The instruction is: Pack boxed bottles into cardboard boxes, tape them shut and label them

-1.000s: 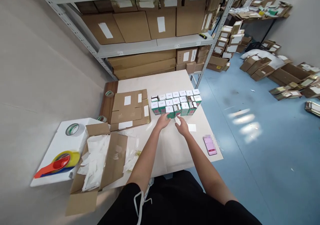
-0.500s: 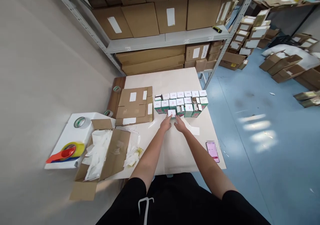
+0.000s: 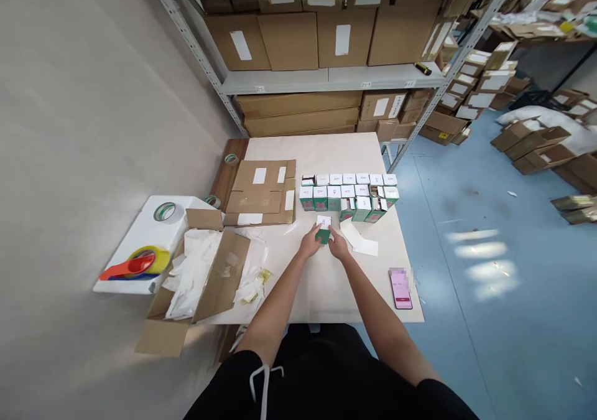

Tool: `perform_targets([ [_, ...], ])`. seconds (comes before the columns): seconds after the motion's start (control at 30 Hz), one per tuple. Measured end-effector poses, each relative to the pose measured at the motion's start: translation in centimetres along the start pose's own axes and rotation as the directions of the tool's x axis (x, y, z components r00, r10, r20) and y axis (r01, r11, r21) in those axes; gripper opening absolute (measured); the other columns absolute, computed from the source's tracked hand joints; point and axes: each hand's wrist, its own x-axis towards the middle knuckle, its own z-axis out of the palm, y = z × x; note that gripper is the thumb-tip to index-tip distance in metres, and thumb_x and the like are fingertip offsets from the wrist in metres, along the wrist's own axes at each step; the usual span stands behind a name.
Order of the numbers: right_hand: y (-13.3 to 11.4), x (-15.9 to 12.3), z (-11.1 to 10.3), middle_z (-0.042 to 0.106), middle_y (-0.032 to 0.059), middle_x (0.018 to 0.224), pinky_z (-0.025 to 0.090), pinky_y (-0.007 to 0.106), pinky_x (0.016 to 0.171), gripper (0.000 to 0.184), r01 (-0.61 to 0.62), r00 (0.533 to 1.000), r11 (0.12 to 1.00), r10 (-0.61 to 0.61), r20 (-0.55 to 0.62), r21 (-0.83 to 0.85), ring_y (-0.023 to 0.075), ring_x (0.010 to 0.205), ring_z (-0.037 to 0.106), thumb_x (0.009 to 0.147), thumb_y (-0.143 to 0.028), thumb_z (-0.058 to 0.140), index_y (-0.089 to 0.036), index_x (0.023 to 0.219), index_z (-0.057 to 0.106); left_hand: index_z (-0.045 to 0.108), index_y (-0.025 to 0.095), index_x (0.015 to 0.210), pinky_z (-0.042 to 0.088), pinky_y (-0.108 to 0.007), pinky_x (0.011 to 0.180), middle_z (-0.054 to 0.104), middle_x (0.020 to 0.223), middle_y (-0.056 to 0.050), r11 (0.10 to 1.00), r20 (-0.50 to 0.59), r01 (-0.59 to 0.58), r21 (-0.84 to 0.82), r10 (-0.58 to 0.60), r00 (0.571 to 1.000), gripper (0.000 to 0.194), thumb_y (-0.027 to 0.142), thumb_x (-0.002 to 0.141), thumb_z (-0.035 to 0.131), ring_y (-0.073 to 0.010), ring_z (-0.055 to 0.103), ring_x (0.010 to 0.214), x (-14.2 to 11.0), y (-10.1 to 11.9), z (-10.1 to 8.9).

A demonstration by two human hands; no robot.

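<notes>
Between my two hands is a small green and white carton (image 3: 323, 228), its white top facing up. My left hand (image 3: 309, 243) grips its left side and my right hand (image 3: 337, 244) its right side. Just beyond it, rows of similar green and white cartons (image 3: 347, 191) stand close together. A few of them have raised or loose flaps, among them an open-topped carton (image 3: 375, 208) at the front right. White paper slips (image 3: 365, 246) lie on the table right of my right hand.
Flattened cardboard (image 3: 261, 196) lies on the table (image 3: 321, 295) at left. An open box of white packing (image 3: 198, 270), a tape dispenser (image 3: 135, 264) and tape rolls sit farther left. A phone (image 3: 400, 289) lies near the right edge. A shelf of boxes (image 3: 289, 81) stands behind.
The carton between my hands has come away from the front of the rows, toward me, and both hands have moved back with it. More of the white paper shows now. The view has shifted.
</notes>
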Motion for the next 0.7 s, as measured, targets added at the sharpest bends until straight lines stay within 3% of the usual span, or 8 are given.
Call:
perform_targets([
  [0.23, -3.6, -5.6, 4.6, 0.076, 0.0094, 0.124, 0.055, 0.040, 0.096, 0.069, 0.010, 0.999, 0.996, -0.007, 0.034, -0.083, 0.0287, 0.107, 0.073, 0.092, -0.018, 0.049, -0.022, 0.161, 0.042, 0.050, 0.026, 0.156, 0.039, -0.037, 0.122, 0.037, 0.167, -0.003, 0.992, -0.059, -0.014, -0.127, 0.006, 0.998, 0.068, 0.014, 0.089, 0.058, -0.0257, 0.046, 0.148, -5.9, -4.6, -2.0],
  [0.43, -6.6, -10.1, 8.4, 0.069, 0.0090, 0.138, 0.051, 0.040, 0.105, 0.069, 0.046, 0.999, 0.988, -0.042, 0.031, -0.146, 0.0288, 0.121, 0.069, 0.091, -0.015, 0.049, -0.023, 0.159, 0.044, 0.053, 0.023, 0.153, 0.042, -0.037, 0.121, 0.041, 0.165, -0.005, 0.967, -0.058, -0.066, -0.247, 0.053, 0.997, 0.068, 0.011, 0.087, 0.056, -0.0235, 0.046, 0.148, -11.2, -8.7, -4.5],
  [0.57, -7.1, -12.9, 11.5, 0.062, 0.0101, 0.148, 0.051, 0.041, 0.108, 0.070, 0.056, 0.998, 0.984, -0.057, -0.003, -0.172, 0.0289, 0.125, 0.067, 0.089, -0.014, 0.049, -0.022, 0.158, 0.044, 0.060, 0.022, 0.147, 0.045, -0.037, 0.118, 0.052, 0.158, -0.007, 0.944, -0.036, -0.063, -0.324, 0.054, 0.998, 0.060, 0.015, 0.087, 0.059, -0.0250, 0.053, 0.143, -13.9, -11.3, -5.7],
  [0.7, -6.1, -15.6, 14.8, 0.069, 0.0112, 0.138, 0.054, 0.041, 0.105, 0.074, -0.031, 0.999, 0.988, 0.028, -0.022, -0.149, 0.0263, 0.123, 0.068, 0.087, -0.011, 0.046, -0.020, 0.160, 0.039, 0.059, 0.023, 0.149, 0.049, -0.042, 0.113, 0.064, 0.146, -0.009, 0.946, 0.052, -0.023, -0.323, 0.042, 0.998, 0.065, 0.017, 0.084, 0.067, -0.0276, 0.064, 0.130, -15.4, -13.5, -5.6],
])
